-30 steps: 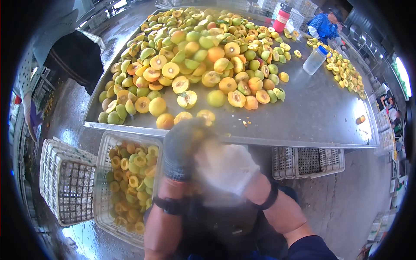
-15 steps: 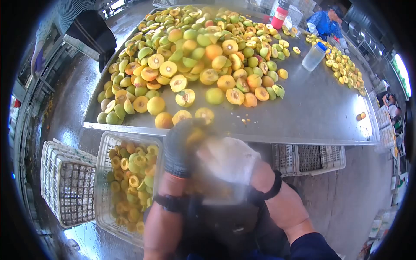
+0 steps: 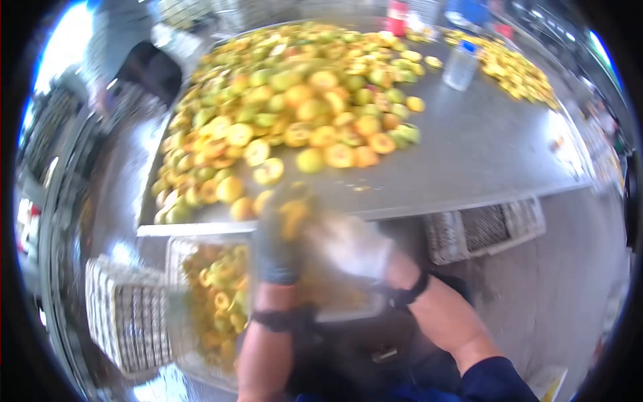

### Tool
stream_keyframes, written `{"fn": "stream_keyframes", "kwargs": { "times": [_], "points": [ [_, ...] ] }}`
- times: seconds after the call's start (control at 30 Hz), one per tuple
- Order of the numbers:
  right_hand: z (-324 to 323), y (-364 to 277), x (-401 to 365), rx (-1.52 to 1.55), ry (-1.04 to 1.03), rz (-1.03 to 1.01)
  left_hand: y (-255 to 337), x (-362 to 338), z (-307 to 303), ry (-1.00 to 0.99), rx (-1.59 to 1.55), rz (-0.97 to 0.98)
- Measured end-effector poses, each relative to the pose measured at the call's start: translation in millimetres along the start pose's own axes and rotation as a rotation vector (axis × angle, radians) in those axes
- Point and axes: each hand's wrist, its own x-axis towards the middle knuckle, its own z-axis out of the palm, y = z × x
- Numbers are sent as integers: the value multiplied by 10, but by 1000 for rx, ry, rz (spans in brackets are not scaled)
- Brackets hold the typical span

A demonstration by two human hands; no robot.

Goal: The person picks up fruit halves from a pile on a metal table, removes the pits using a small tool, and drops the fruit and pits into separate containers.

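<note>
In a dark grey glove, my left hand (image 3: 276,241) is closed around a yellow peach half (image 3: 293,216), just in front of the table edge. My right hand (image 3: 355,246), in a white glove, meets it from the right with fingers curled in. Motion blur hides what the right fingers hold. Beyond both hands, a large heap of peach halves (image 3: 308,110) covers much of the metal table (image 3: 495,151), some cut side up. Below the hands, a pale tub (image 3: 351,309) shows partly behind my wrists.
A crate (image 3: 175,268) of peach halves stands at lower left, beside a white slatted crate (image 3: 130,321). Another crate (image 3: 485,231) sits under the table. A blue-capped bottle (image 3: 461,67) and a red bottle (image 3: 396,19) stand on top. A person (image 3: 127,47) is at far left.
The view has tilted and shifted, so the table's far side sits higher and the crates lower. Both hands stay together with the peach half in the left.
</note>
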Motion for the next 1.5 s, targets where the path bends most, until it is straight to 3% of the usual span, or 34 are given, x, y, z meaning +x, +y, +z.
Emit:
{"fn": "stream_keyframes", "kwargs": {
  "times": [0.07,0.2,0.23,0.33,0.37,0.43,0.53,0.63,0.7,0.77,0.83,0.93,1.0,1.03,1.1,1.2,1.27,1.33,1.37,1.4,1.5],
  "points": [
    [-24,-87,-8,-172,-5,-9,170,3,70,90,-739,-372],
    [-16,-260,-84,-403,-136,34,-169,-138,143,35,-672,-444],
    [1,-226,-87,-461,-94,-89,-252,-159,102,11,-654,-463],
    [-70,-253,-35,-500,-246,-75,-409,-113,-108,-178,-360,-210],
    [-61,-235,-17,-487,-253,-78,-424,-111,-123,-177,-353,-229],
    [-25,-215,-9,-463,-265,-84,-449,-135,-116,-153,-362,-296],
    [266,-205,-109,-465,-86,76,-431,-128,-29,-55,-544,-502],
    [193,-277,-85,-481,-206,117,-271,-92,-58,-6,-882,-781],
    [133,-305,-34,-523,-271,102,-114,-23,-187,-90,-947,-853],
    [98,-294,-8,-554,-339,89,-351,-101,-169,-199,-664,-577],
    [83,-156,8,-483,-345,30,-561,-176,-43,-217,-529,-455],
    [36,-74,47,-272,-290,88,-473,-91,-10,-121,-790,-616],
    [-13,-138,68,-18,-198,193,-86,62,-102,-65,-1296,-858],
    [10,-20,77,93,-184,172,-80,34,-66,-58,-1145,-697],
    [-68,-37,72,234,-290,344,-322,-105,59,-43,-775,-431],
    [-190,-241,111,255,-408,514,-436,-166,47,-117,-498,-367],
    [-257,-268,93,261,-423,539,-473,-166,28,-209,-174,-213],
    [-188,-97,24,478,-408,517,-436,-86,-94,-150,80,46],
    [-137,-50,41,573,-428,528,-416,-73,-124,-140,97,87],
    [-110,-51,61,611,-443,547,-411,-71,-122,-142,77,95],
    [-124,-178,92,515,-475,625,-414,-57,-119,-238,-443,-244]
  ]
}}
